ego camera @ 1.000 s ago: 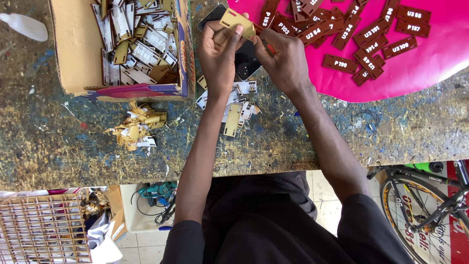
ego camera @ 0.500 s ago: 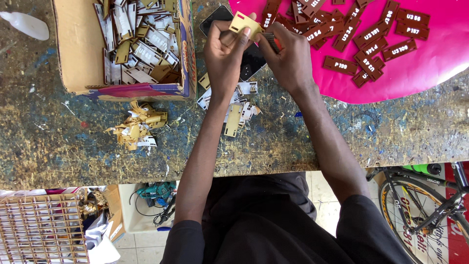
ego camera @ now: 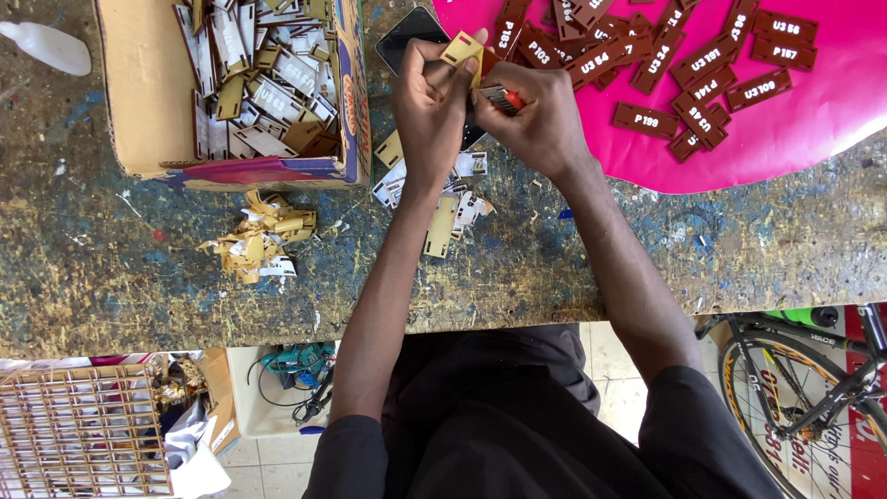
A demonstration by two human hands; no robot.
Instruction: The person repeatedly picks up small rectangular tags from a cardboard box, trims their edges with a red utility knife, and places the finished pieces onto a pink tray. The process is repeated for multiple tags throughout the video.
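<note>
Small tag (ego camera: 461, 48): tan-yellow, held in left hand (ego camera: 430, 111). Tool (ego camera: 504, 98) in right hand (ego camera: 545, 125): orange-red with grey metal. Sheet (ego camera: 813, 120): bright pink. Tags on sheet (ego camera: 645, 120): dark brown with white characters. Cardboard box (ego camera: 139, 102): plain brown, multicoloured printed wall. Workbench (ego camera: 139, 286): mottled ochre, flecked blue and white. Peeled scraps (ego camera: 263, 238): yellow and white. Phone (ego camera: 407, 39): black.

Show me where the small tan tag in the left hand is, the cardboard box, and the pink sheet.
small tan tag (ego camera: 461, 48), head view, on its flat face.
cardboard box (ego camera: 148, 111), head view, on its bare inner floor.
pink sheet (ego camera: 813, 120), head view, on a bare part.
</note>
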